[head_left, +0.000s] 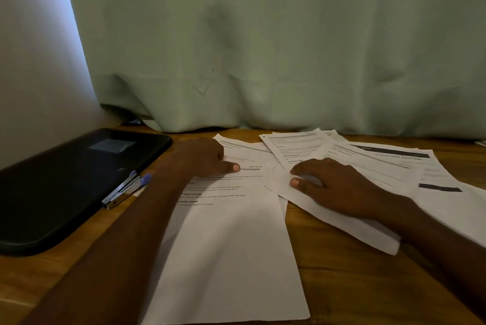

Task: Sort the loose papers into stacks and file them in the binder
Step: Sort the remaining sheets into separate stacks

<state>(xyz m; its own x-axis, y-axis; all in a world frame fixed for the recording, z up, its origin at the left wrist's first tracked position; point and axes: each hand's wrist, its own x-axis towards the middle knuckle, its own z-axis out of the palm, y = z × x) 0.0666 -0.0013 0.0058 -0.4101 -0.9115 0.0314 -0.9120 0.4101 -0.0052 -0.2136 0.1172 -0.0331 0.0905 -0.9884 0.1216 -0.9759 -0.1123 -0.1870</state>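
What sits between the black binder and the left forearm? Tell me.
In the head view, a metal stapler with a purple end lies between the black binder and the forearm of the left hand, against the binder's edge.

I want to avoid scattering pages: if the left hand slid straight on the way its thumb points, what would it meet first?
Probably the fanned sheets under the right hand; the left hand already rests on the near sheet. Depth is unclear.
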